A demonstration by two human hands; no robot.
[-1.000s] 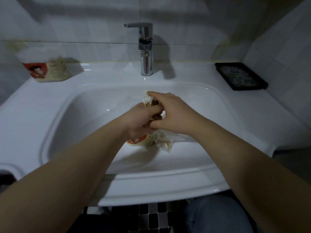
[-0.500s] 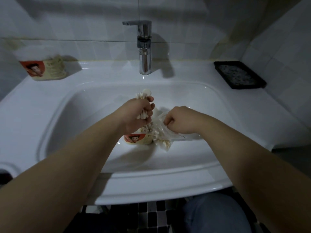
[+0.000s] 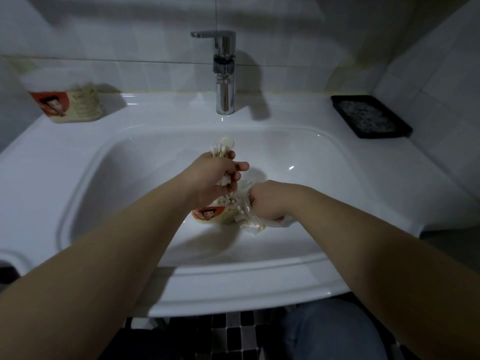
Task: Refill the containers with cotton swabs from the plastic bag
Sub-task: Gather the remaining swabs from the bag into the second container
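Head view: the left hand is closed around a bunch of swabs, held above the basin; white tips stick out above the fist and below it. Directly under this hand stands a container in the sink. The hand hides most of it, and only its lower part with a red label is seen. The right hand is closed on the bag, which lies just beside the container and touches it. The fingers are hidden under the hand, and the bag is clear and hard to outline; some swabs show inside it.

A second container stands on the back left of the rim, blurred, well apart from the hands. A faucet is at the back center, and a black tray is at the back right. The left and far parts of the basin are free. Both forearms are cut by the lower frame edge.
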